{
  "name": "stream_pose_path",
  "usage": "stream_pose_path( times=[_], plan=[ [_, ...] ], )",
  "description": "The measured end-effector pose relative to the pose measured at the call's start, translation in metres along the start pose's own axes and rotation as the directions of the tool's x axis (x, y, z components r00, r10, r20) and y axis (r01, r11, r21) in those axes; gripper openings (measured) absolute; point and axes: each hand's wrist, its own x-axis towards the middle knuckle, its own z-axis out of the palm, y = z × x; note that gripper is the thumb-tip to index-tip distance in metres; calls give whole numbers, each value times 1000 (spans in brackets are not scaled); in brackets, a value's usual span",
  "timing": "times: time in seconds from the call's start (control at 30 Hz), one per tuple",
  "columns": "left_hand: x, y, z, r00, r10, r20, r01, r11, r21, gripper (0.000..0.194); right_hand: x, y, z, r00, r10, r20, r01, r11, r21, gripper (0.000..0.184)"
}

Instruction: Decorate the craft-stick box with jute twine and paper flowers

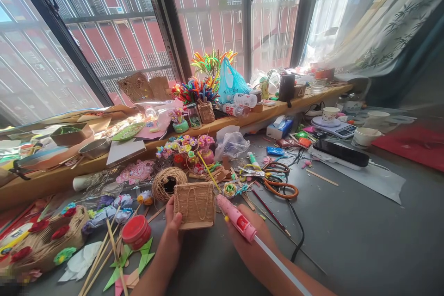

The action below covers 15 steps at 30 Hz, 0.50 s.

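My left hand (172, 225) grips the left side of a small box wrapped in jute twine (194, 204), held upright just above the grey table (350, 240). My right hand (247, 241) is wrapped round a pink hot glue gun (236, 217) with a white glue stick sticking out behind. The gun's nozzle touches the box's right edge. A ball of jute twine (169, 182) lies just behind the box.
Orange scissors (277, 180), a red tape roll (136, 231), wooden sticks (104, 254), paper flowers (111, 208) and a woven basket (45, 240) crowd the table. A black cable (298, 229) runs right of my hand. A phone (340, 152) and kitchen scale (335, 127) sit at right. The wooden sill (243, 120) holds craft clutter.
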Motion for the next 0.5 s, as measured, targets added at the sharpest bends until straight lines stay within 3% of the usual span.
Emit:
stream_pose_path(
  times=[0.43, 0.5],
  plan=[
    [5, 3, -3, 999, 35, 16, -36, 999, 20, 70, -3, 10, 3, 999, 15, 39, -17, 999, 37, 31],
    [4, 3, -1, 999, 39, 17, -39, 999, 10, 69, -4, 9, 6, 1000, 20, 3, -20, 998, 53, 31]
  ],
)
